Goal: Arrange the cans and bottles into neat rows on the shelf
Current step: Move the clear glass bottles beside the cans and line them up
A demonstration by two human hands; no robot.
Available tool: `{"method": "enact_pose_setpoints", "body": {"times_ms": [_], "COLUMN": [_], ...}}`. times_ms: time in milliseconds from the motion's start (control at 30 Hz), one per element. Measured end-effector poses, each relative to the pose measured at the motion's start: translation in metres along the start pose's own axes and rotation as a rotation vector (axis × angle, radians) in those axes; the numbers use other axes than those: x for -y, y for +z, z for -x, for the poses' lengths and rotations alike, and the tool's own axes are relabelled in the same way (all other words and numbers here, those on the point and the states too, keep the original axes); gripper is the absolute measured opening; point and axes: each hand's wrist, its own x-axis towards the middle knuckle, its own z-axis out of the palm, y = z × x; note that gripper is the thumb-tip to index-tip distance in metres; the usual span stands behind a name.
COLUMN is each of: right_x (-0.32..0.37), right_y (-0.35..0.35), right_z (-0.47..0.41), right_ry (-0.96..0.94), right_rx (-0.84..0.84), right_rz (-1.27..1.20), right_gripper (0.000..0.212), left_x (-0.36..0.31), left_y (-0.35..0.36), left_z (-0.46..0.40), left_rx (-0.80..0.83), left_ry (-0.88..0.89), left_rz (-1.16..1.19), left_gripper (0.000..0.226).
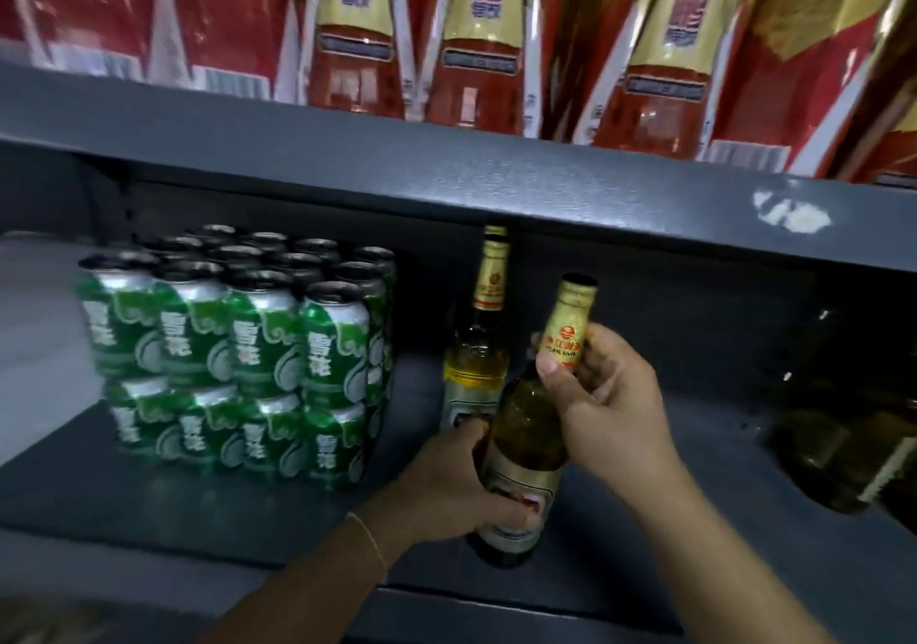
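R hand (pixel 603 398): thumb and fingers pinched round neck label of front bottle (pixel 528 437). L hand (pixel 449 482): wrapped round same bottle's lower body at the label; thin bracelet (pixel 369 542) on wrist.
Front bottle: amber glass, gold foil neck, tilted slightly w/ cap toward 1 o'clock, base on or just above lower shelf (pixel 223 509), can't tell which; near front edge, approx. centre.
Second bottle (pixel 479 346): same type, upright, just behind at 11 o'clock, cap close under upper shelf (pixel 446 172).
Green cans (pixel 238 355): block at 9 o'clock of the bottles, two tiers, several rows deep, apart from the bottles.
Dark bottles (pixel 843 445): at 3 o'clock, in shadow, well apart; blurred, count unclear.
Upper shelf, 12 o'clock: red/gold packs (pixel 496 38), blurred.
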Motion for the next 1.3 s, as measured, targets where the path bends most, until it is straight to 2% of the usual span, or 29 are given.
{"method": "enact_pose_setpoints", "body": {"times_ms": [300, 400, 500, 600, 667, 767, 867, 1300], "right_x": [0.002, 0.002, -0.015, -0.056, -0.084, -0.113, -0.124, -0.133], "right_y": [0.044, 0.037, 0.020, 0.008, 0.007, 0.014, 0.021, 0.027], "right_z": [-0.007, -0.010, 0.002, 0.028, 0.047, 0.064, 0.067, 0.068], "right_ry": [-0.050, -0.048, 0.001, 0.137, 0.238, 0.314, 0.327, 0.236], "right_rx": [0.108, 0.092, 0.065, 0.050, 0.130, 0.267, 0.268, 0.221], "right_rz": [-0.076, -0.128, -0.153, -0.114, -0.091, -0.010, 0.063, 0.108], "right_gripper": [0.023, 0.042, 0.057, 0.053, 0.045, 0.052, 0.059, 0.053], "left_x": [0.021, 0.023, 0.031, 0.043, 0.050, 0.058, 0.060, 0.066], "left_y": [-0.021, -0.021, -0.023, -0.026, -0.027, -0.028, -0.029, -0.026], "left_z": [0.026, 0.027, 0.026, 0.027, 0.030, 0.030, 0.029, 0.027], "left_rx": [-0.207, -0.248, -0.206, -0.131, -0.101, -0.081, -0.063, -0.101], "left_ry": [0.058, 0.074, 0.087, 0.093, 0.086, 0.084, 0.107, 0.170], "left_rz": [0.079, 0.091, 0.105, 0.052, 0.017, -0.022, -0.044, -0.080], "left_gripper": [0.060, 0.059, 0.060, 0.060, 0.057, 0.055, 0.054, 0.055]}}
